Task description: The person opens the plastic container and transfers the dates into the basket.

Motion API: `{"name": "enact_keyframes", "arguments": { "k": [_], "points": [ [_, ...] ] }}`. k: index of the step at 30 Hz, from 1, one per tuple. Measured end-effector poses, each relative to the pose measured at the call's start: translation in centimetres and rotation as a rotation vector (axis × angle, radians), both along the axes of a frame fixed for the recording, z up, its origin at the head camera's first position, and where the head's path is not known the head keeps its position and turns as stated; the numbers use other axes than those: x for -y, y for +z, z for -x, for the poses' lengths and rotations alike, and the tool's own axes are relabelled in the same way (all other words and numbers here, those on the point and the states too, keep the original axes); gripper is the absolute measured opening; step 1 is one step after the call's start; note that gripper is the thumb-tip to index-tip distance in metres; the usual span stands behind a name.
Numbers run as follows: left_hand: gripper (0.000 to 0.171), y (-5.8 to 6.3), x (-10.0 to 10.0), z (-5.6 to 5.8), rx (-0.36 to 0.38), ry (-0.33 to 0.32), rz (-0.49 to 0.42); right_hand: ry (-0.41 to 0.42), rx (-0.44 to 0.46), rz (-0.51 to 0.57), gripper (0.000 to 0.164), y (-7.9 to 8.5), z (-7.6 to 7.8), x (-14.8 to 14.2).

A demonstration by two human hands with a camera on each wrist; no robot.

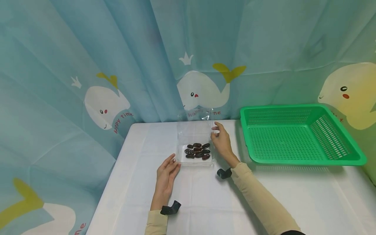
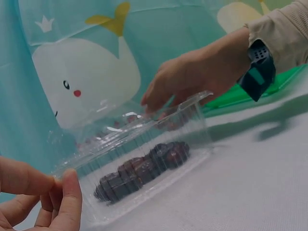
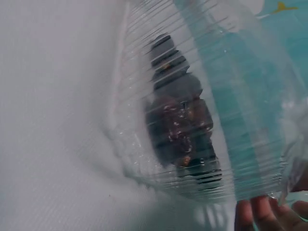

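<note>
A clear plastic clamshell box (image 1: 180, 157) stands on the white table with its lid (image 1: 195, 128) raised at the far side. Several dark brown, glossy dates (image 1: 197, 150) lie in rows in its base; they show through the ribbed wall in the left wrist view (image 2: 139, 171). At the near left corner, my left hand (image 1: 168, 173) pinches the box's rim between thumb and fingertips. My right hand (image 1: 222, 141) is at the lid's right edge, with fingers (image 3: 262, 211) curled behind the plastic and the thumb side partly out of view.
A green plastic basket (image 1: 305, 161) with perforated walls stands to the right of the box, beyond my right forearm. Behind the table (image 1: 194, 202) hangs a blue curtain (image 1: 141, 65) with whale prints. A dark strap device is on each wrist.
</note>
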State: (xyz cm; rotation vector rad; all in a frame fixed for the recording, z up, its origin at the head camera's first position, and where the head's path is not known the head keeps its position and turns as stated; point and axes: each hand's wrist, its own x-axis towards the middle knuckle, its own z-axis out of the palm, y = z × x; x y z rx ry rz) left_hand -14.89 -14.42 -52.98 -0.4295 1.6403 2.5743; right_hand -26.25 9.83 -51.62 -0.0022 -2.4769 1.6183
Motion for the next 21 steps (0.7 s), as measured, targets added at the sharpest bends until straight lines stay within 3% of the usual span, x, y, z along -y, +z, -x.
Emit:
{"name": "enact_keyframes", "arguments": {
  "k": [11, 21],
  "points": [
    [0.050, 0.00, 0.00, -0.01, 0.008, 0.008, 0.005, 0.113, 0.143, -0.013, 0.067, -0.66, -0.28, -0.59],
    [0.051, 0.11, -0.04, -0.34, -0.015, -0.020, -0.002, 0.101, 0.190, 0.028, 0.065, -0.63, -1.08, -0.82]
  ]
}}
